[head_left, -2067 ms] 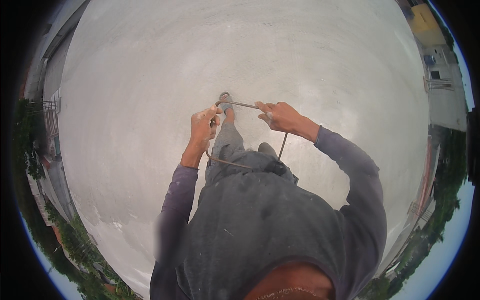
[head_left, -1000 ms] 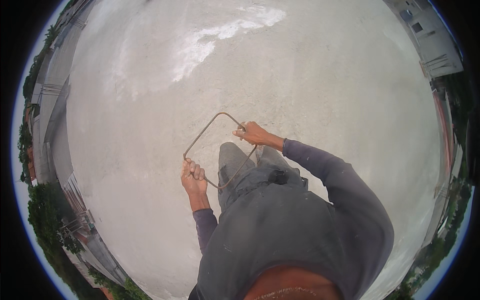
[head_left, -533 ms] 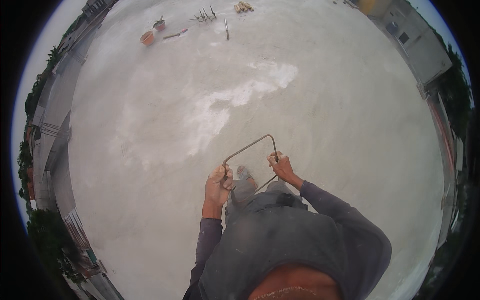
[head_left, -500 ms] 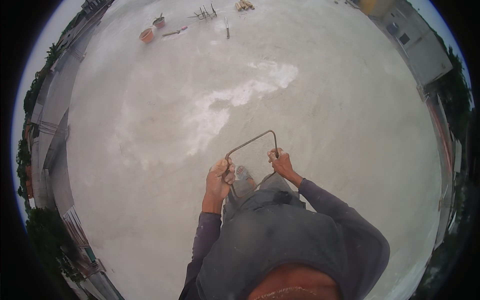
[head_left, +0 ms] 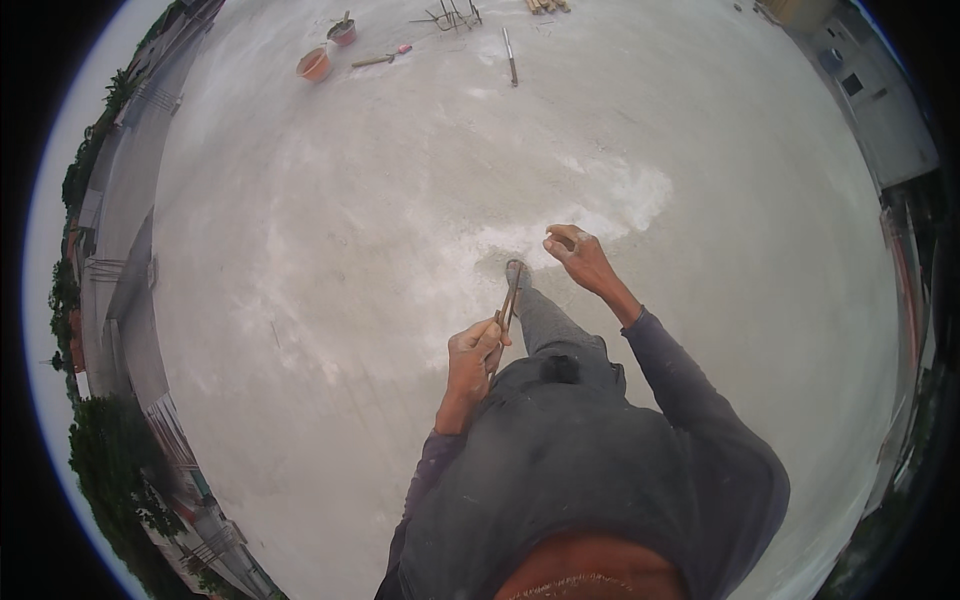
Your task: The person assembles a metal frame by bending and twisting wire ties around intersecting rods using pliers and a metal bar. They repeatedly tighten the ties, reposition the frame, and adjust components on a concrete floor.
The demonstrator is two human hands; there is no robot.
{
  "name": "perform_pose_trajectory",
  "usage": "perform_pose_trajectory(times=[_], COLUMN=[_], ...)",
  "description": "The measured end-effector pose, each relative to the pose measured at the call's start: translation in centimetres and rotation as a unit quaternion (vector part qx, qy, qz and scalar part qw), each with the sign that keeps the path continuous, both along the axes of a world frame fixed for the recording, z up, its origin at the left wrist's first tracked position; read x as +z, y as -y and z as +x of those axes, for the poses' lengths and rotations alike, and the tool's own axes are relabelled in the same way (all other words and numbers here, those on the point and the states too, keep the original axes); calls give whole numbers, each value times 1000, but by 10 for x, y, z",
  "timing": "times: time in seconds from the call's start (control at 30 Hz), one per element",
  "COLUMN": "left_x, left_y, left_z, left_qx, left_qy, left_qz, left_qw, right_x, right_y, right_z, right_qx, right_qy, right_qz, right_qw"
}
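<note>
My left hand (head_left: 474, 357) is closed around a bent steel rod frame (head_left: 513, 298), a rebar stirrup now seen nearly edge-on in front of my thigh. The rod's upper end overlaps my forward foot (head_left: 515, 268) in the picture. Ahead and to the right, my right hand (head_left: 580, 256) is raised over the concrete, apart from the stirrup. Its fingers are loosely curved, with a gap between thumb and forefinger, and I see nothing held there.
Pale concrete floor (head_left: 350, 250) spreads all around, with whitish patches. Far ahead lie an orange bucket (head_left: 314, 66), a second bucket (head_left: 342, 33), a wooden-handled tool (head_left: 374, 60), a long metal bar (head_left: 511, 58), bent rods (head_left: 450, 18) and wood pieces (head_left: 547, 5). A grey building (head_left: 865, 100) stands at right.
My right hand has let go of the stirrup and moved forward and up. The stirrup has turned from face-on to edge-on in my left hand. One foot has stepped forward.
</note>
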State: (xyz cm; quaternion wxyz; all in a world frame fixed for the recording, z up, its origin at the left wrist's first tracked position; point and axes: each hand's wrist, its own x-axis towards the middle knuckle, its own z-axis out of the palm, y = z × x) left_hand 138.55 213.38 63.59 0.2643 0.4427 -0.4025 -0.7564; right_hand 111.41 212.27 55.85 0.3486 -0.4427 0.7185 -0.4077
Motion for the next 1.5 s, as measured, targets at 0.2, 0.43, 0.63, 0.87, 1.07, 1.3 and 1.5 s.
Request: perform_pose_trajectory(times=[0.2, 0.43, 0.63, 0.87, 1.07, 1.3, 1.5], left_x=[44, 27, 0, 28, -7, -94, -206], left_y=[152, 440, 659, 867, 1055, 1272, 1619], left_z=[-67, -154, -190, -232, -285, -337, -425], left_qx=[12, 99, 0, -151, -198, -90, -112], left_qy=[-2, -131, -136, -96, -19, 75, 221], left_qz=[-101, -19, 44, 98, 82, -5, -18], left_qw=[995, 986, 990, 979, 977, 993, 969], right_x=[73, 49, 17, 48, 4, -155, -420], right_y=[232, 536, 695, 843, 1028, 1232, 1488], right_z=[-30, -87, -135, -182, -232, -323, -462], right_qx=[276, 349, 299, 204, 228, -129, -96], right_qy=[59, 32, 10, 95, -85, -60, -76], right_qz=[-40, -60, -63, 34, -96, -49, 217], right_qw=[958, 934, 952, 974, 965, 989, 968])
